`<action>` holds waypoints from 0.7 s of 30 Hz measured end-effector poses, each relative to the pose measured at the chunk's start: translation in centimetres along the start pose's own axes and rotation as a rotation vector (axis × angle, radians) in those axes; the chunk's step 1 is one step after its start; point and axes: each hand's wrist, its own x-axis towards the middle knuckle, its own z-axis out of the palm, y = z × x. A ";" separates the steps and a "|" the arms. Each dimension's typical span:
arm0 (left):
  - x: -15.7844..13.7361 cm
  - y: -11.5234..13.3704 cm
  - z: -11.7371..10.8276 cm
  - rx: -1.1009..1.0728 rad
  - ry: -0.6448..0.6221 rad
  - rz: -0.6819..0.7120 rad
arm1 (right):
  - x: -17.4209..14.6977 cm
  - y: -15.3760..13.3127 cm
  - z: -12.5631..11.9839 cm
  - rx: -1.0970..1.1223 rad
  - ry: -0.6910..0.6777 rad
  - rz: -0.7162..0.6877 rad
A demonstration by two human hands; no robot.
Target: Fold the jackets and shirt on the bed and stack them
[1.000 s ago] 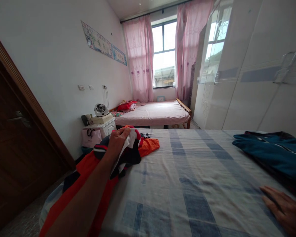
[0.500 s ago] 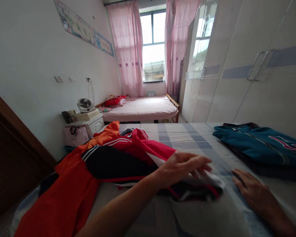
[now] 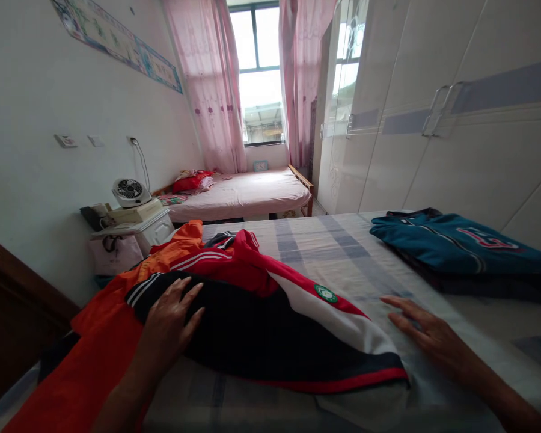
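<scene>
A black, red and white track jacket (image 3: 247, 325) with a round green badge lies across the bed (image 3: 311, 246). My left hand (image 3: 174, 316) rests on its black part near the white-striped edge, fingers spread and holding nothing. To the right of the jacket, my right hand (image 3: 419, 325) is over the checked sheet, fingers apart and empty. An orange garment (image 3: 103, 337) lies to the left, partly under the jacket. At the right, a teal zip jacket (image 3: 455, 243) lies folded on top of a dark garment (image 3: 487, 285).
A pink-sheeted bed (image 3: 243, 192) stands beyond, under a curtained window. On the left a small fan (image 3: 131, 191) sits on a white cabinet (image 3: 155, 228) with a pink bag (image 3: 115, 255) beside it. A white wardrobe (image 3: 415, 168) lines the right side.
My left hand has moved left from the jacket's right part to its left part. The jacket's right part now lies flatter, with the badge showing. The view has turned slightly to the right.
</scene>
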 end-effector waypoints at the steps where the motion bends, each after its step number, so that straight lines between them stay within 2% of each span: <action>1: -0.8 -0.5 0.1 0.015 -0.032 0.017 | -0.8 -1.3 -0.1 0.087 -0.070 -0.005; 4: -2.7 -0.4 0.0 0.001 -0.160 0.097 | -3.2 -3.9 -0.1 0.288 -0.198 -0.019; 8: -3.9 1.2 -0.3 0.011 -0.273 0.104 | -5.4 -4.4 0.7 0.399 -0.215 -0.036; 10: -4.2 1.7 -0.4 0.025 -0.320 0.079 | -6.1 -4.2 1.6 0.406 -0.196 -0.037; 13: -4.8 1.9 -0.6 0.020 -0.411 0.052 | -6.6 -4.2 2.9 0.322 -0.082 -0.030; 15: -5.0 2.0 -0.8 0.013 -0.414 0.034 | -6.8 -4.3 3.7 0.270 -0.004 -0.040; 18: -4.7 2.2 -1.4 0.008 -0.343 -0.036 | -6.7 -4.5 4.3 0.275 0.053 -0.044; 21: -4.4 2.1 -2.1 -0.058 -0.287 -0.128 | -6.5 -4.8 4.1 0.352 0.094 0.026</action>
